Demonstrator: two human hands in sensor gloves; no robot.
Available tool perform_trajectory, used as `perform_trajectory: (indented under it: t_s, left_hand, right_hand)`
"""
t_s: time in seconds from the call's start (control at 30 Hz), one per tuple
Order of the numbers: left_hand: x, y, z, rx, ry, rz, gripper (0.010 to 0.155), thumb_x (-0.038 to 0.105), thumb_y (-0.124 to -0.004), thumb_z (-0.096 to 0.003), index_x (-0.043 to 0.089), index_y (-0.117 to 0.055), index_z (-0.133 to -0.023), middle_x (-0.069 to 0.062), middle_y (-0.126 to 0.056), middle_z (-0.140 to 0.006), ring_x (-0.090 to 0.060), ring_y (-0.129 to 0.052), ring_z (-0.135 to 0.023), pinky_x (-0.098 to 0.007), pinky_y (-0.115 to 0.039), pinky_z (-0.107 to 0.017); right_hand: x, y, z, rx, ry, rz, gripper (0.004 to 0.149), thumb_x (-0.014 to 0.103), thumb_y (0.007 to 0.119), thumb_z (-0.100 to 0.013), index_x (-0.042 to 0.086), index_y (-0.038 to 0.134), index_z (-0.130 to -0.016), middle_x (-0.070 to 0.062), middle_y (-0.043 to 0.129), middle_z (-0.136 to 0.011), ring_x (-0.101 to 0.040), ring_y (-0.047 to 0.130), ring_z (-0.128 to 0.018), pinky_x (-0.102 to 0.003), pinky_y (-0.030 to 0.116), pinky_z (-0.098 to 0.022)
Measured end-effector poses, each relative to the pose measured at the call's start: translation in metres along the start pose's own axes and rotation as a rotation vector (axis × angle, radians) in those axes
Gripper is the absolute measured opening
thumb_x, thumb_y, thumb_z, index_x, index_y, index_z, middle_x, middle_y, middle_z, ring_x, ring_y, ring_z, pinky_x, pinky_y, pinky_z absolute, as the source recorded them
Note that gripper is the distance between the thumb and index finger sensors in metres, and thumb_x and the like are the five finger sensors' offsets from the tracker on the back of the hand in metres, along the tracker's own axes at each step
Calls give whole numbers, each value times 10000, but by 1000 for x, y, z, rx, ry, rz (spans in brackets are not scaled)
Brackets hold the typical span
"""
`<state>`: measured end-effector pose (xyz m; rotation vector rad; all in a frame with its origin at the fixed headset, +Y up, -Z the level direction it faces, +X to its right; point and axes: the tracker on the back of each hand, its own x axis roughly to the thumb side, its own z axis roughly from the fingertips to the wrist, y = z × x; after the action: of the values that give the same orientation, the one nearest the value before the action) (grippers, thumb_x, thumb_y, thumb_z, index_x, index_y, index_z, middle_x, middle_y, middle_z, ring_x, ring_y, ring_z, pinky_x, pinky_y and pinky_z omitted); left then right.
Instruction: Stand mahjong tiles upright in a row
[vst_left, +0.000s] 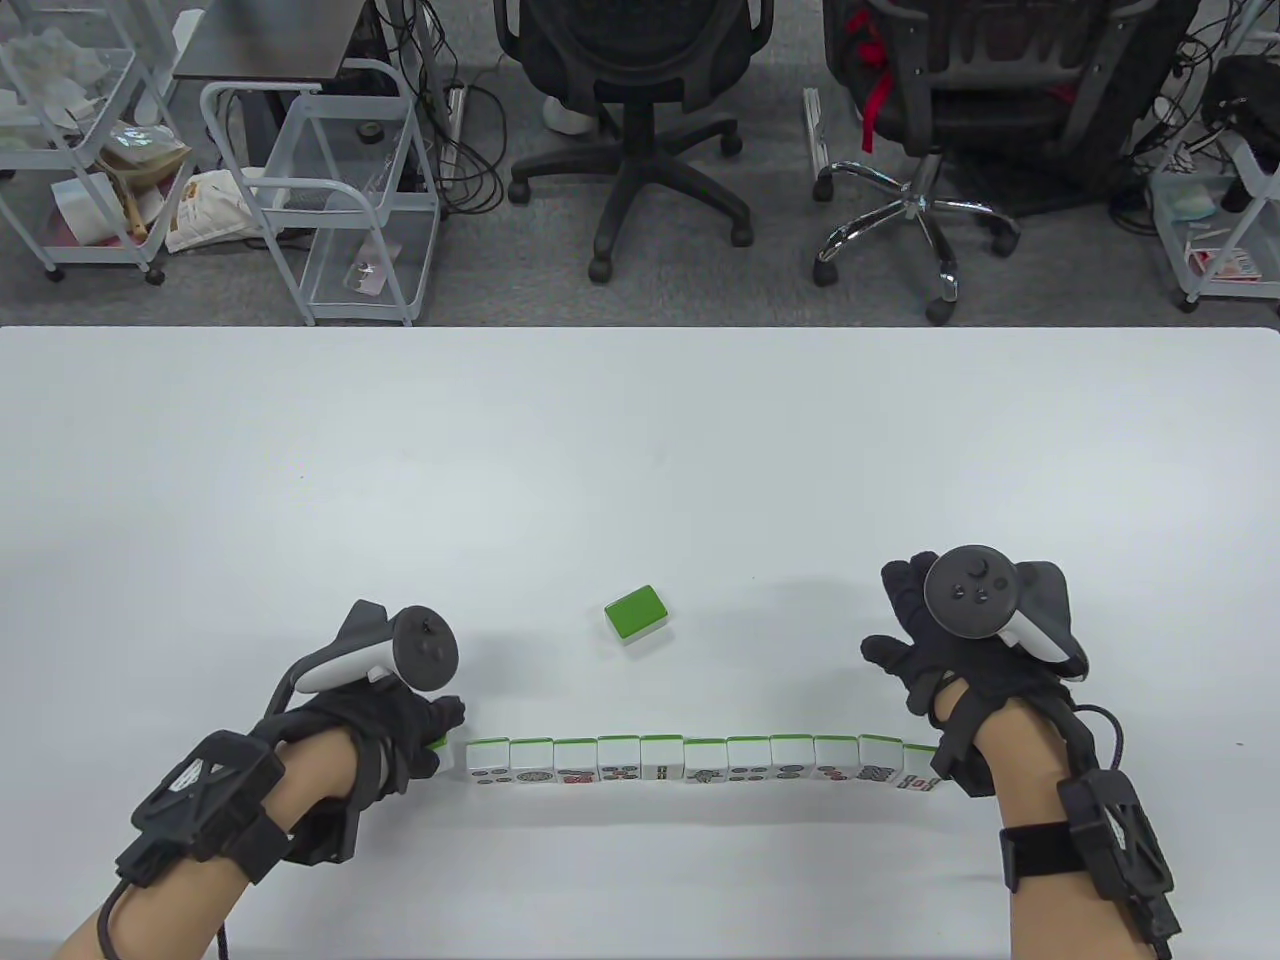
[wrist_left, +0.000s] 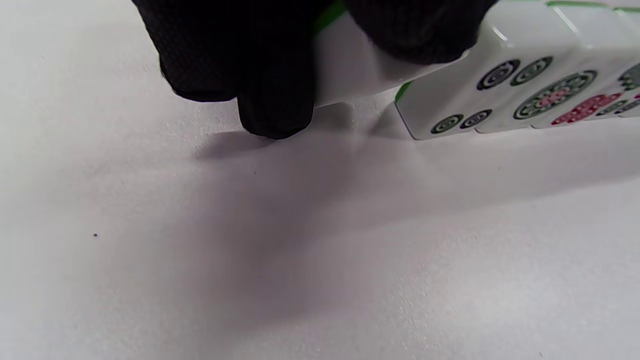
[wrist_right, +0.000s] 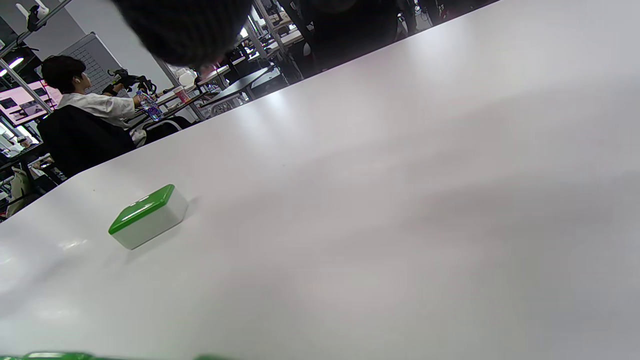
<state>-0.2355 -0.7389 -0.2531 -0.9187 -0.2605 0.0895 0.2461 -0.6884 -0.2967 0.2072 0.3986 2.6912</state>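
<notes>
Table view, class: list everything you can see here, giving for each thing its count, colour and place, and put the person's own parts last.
Row of standing mahjong tiles: at least eleven, white faces with green backs, along the near edge between the hands.
End tile: one, white and green, at the row's left end, in the left hand's grip.
Loose tile: one, green back up, lying flat beyond the row.
Table: one, white.
Office chairs: two, black, behind the table.
Wire carts: white, on the floor behind.
Left hand: black glove, holds the end tile.
Right hand: black glove, fingers spread, at the row's right end.
</notes>
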Motion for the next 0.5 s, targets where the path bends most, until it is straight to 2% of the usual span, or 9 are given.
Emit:
perform_trajectory:
  t_s: [0.17,0.37,0.5]
  left_hand:
    - [0,-2,1,40,-15,16,732,370,-732,-261,311,-512,-956,4,-691,-1011,-154,-1023,-777,-350,-859,-608]
    - [-10,2,-2,112,-58,125,684,371,-734,-269,371,-574,-934,77,-806,-958,-131,-1069,-726,-328,-890,-582]
    - [-17,2,-4,122,-69,172,673,379,-739,-273,382,-592,-930,97,-841,-933,-125,-1075,-718,-326,-893,-580]
  right_hand:
    - [0,0,1,10,2,2,810,444,764,-346,57,430,-974,-283,295,-1031,-616,343,-908,-725,450,-591]
    - [0,0,1,20,0,4,803,434,777,-344,69,440,-975,-255,306,-1038,-617,352,-904,-723,454,-591]
    - [0,-1,1,14,-4,7,803,429,790,-341,73,448,-974,-249,311,-1040,-611,357,-908,-722,456,-592]
